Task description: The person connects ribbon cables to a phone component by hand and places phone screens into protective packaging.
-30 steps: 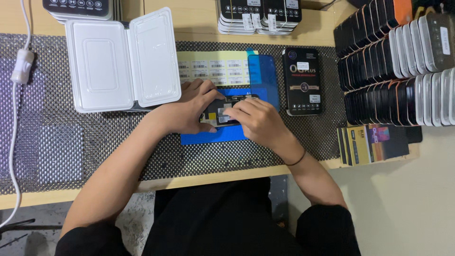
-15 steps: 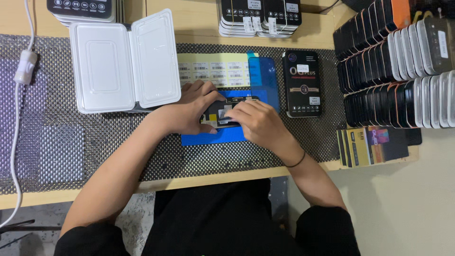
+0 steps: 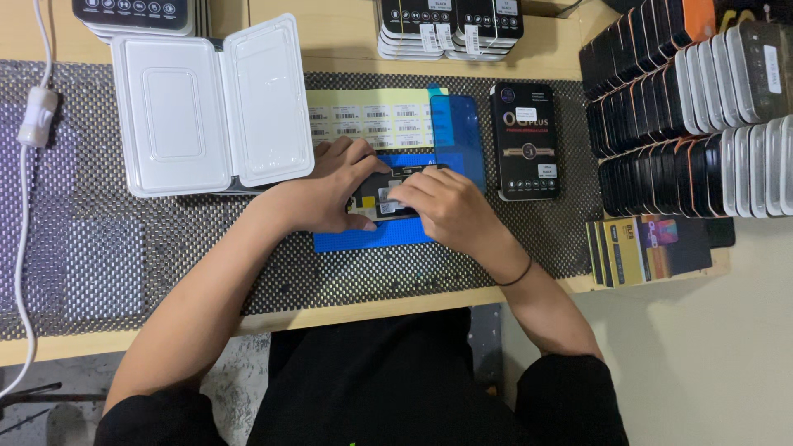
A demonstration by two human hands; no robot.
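Observation:
My left hand [image 3: 324, 192] and my right hand [image 3: 436, 206] both grip a small black flat item [image 3: 382, 198] with a white label on it, held over a blue mat [image 3: 376, 235]. Fingers of both hands cover most of the item. A yellow sheet of white stickers [image 3: 372, 120] lies just beyond my hands. A translucent blue film [image 3: 458, 132] lies at the mat's far right corner.
An open white plastic case [image 3: 211, 107] lies at the left. A black retail box [image 3: 525, 140] stands right of the mat. Rows of black and clear cases [image 3: 686, 107] fill the right side. Stacks of boxes [image 3: 450, 29] line the back; a white cord [image 3: 37, 116] runs at far left.
Both hands stay on the black item over the blue mat; the fingers have shifted only slightly.

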